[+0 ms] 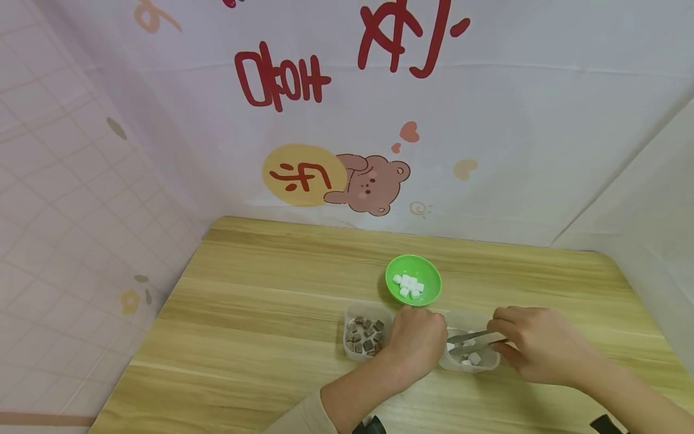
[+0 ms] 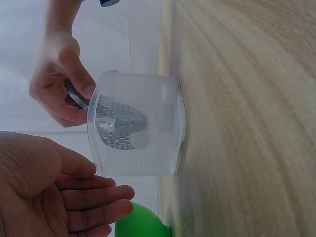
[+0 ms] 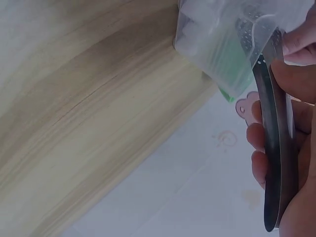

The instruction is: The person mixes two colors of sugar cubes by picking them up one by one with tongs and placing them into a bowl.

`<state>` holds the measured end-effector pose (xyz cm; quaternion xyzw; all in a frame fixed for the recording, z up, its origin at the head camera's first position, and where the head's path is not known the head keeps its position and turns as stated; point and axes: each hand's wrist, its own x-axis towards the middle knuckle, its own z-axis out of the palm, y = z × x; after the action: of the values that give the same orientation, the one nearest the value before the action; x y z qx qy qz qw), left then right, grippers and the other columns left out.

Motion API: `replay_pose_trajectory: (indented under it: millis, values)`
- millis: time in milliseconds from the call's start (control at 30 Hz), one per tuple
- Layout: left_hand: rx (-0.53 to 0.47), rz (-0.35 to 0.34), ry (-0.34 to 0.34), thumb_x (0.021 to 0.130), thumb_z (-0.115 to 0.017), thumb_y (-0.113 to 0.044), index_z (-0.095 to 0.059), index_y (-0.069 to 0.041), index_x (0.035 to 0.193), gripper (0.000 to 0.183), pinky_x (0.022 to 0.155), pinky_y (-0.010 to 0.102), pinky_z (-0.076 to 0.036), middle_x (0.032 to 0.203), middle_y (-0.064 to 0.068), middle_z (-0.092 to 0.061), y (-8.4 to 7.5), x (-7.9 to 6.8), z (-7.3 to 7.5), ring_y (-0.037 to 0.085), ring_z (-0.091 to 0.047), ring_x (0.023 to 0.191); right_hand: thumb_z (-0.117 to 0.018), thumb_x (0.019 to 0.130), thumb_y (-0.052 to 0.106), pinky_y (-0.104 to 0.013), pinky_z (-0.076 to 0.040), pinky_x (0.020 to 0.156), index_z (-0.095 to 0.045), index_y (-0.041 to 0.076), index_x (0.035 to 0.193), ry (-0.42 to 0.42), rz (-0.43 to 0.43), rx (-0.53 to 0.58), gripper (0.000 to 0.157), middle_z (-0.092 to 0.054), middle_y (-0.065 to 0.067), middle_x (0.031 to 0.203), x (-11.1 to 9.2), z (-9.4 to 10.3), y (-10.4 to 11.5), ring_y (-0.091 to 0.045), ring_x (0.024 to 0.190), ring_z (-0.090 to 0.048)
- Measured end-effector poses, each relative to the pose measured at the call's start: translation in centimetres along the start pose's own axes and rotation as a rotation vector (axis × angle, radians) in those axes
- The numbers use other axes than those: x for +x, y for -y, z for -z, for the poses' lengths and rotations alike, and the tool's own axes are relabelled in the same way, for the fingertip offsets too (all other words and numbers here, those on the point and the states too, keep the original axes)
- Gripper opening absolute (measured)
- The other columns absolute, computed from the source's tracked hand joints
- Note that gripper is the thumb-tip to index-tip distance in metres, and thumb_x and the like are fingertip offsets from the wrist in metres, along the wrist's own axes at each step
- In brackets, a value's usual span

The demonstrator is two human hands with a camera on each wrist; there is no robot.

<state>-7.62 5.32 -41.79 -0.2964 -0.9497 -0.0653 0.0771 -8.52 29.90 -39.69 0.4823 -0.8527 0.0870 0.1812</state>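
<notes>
My right hand (image 1: pixel 534 340) grips tongs (image 1: pixel 468 336) with dark handles and perforated metal heads. The heads reach down into the right clear plastic container (image 1: pixel 494 360), which has a few white cubes (image 1: pixel 475 358) in it. Beside that container's left wall is my left hand (image 1: pixel 417 340). In the left wrist view its fingers (image 2: pixel 101 215) are fairly straight along the outside of the wall, and the thumb is at the rim. Through the clear side the tong heads (image 2: pixel 121 123) show. Whether a cube is between them cannot be made out.
Just behind the hands, a green bowl (image 1: pixel 432 277) contains several white cubes (image 1: pixel 409 283). Left of my left hand stands another clear container (image 1: pixel 349 314) with several brown cubes (image 1: pixel 365 334). The wooden table (image 1: pixel 244 301) ends at a printed cloth backdrop (image 1: pixel 499 169).
</notes>
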Motion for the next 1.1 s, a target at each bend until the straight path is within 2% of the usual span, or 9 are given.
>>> replay_pose_trajectory:
  millis: [167, 333, 533, 667, 800, 967, 1100]
  values:
    - [-0.001, 0.004, 0.007, 0.081, -0.076, -0.010, -0.049, -0.024, 0.049, 0.045, 0.052, 0.024, -0.034, 0.051, -0.012, -0.053, 0.0, 0.0, 0.0, 0.005, -0.046, 0.048, -0.036, 0.108, 0.055, -0.012, -0.035, 0.050, -0.070, 0.021, 0.088, -0.035, -0.081, 0.001, 0.053, -0.059, 0.018, 0.087, -0.7, 0.7, -0.2, 0.010, 0.064, -0.042]
    - [0.009, 0.011, 0.007, 0.082, -0.077, -0.011, -0.053, -0.024, 0.050, 0.042, 0.053, 0.025, -0.035, 0.053, -0.011, -0.055, 0.0, 0.0, 0.0, 0.006, -0.049, 0.049, -0.041, 0.108, 0.056, -0.017, -0.042, 0.051, -0.073, 0.018, 0.090, -0.098, -0.119, -0.040, 0.053, -0.064, 0.015, 0.090, -0.9, 1.6, -0.4, 0.005, 0.063, -0.054]
    - [0.019, 0.003, -0.007, 0.081, -0.077, -0.011, -0.052, -0.024, 0.050, 0.042, 0.053, 0.025, -0.035, 0.053, -0.011, -0.055, 0.0, 0.1, -0.1, 0.006, -0.050, 0.050, -0.047, 0.106, 0.057, -0.018, -0.042, 0.048, -0.075, 0.015, 0.091, -0.157, -0.151, -0.088, 0.052, -0.068, 0.010, 0.089, -0.6, 2.2, -0.8, 0.002, 0.058, -0.054]
    - [0.015, -0.002, -0.002, 0.079, -0.077, -0.010, -0.053, -0.024, 0.050, 0.040, 0.052, 0.025, -0.036, 0.053, -0.011, -0.056, 0.0, 0.1, -0.1, 0.005, -0.050, 0.050, -0.048, 0.105, 0.058, -0.023, -0.045, 0.048, -0.076, 0.013, 0.091, -0.221, -0.170, -0.111, 0.054, -0.070, 0.007, 0.088, -0.2, 2.1, -1.2, -0.007, 0.058, -0.061]
    - [0.007, 0.001, 0.000, 0.079, -0.077, -0.010, -0.054, -0.024, 0.050, 0.039, 0.052, 0.026, -0.036, 0.054, -0.011, -0.056, 0.0, 0.2, 0.0, 0.006, -0.051, 0.050, -0.050, 0.105, 0.059, -0.024, -0.045, 0.046, -0.077, 0.013, 0.091, -0.266, -0.190, -0.113, 0.055, -0.072, 0.007, 0.087, 0.4, 1.9, -1.6, -0.011, 0.058, -0.064]
    - [0.006, 0.003, 0.001, 0.080, -0.077, -0.010, -0.054, -0.024, 0.051, 0.039, 0.053, 0.025, -0.035, 0.054, -0.011, -0.056, -0.1, 0.2, 0.0, 0.006, -0.050, 0.050, -0.050, 0.105, 0.060, -0.022, -0.042, 0.044, -0.078, 0.011, 0.093, -0.273, -0.220, -0.099, 0.057, -0.072, 0.006, 0.088, 1.3, 1.4, -2.1, -0.012, 0.059, -0.065]
    - [0.014, 0.012, -0.010, 0.081, -0.078, -0.012, -0.054, -0.024, 0.051, 0.040, 0.053, 0.025, -0.034, 0.053, -0.011, -0.055, -0.1, 0.2, 0.0, 0.006, -0.050, 0.050, -0.050, 0.105, 0.059, -0.027, -0.048, 0.049, -0.079, 0.009, 0.095, -0.271, -0.230, -0.084, 0.059, -0.073, 0.002, 0.090, 1.9, 0.6, -2.5, -0.013, 0.061, -0.067]
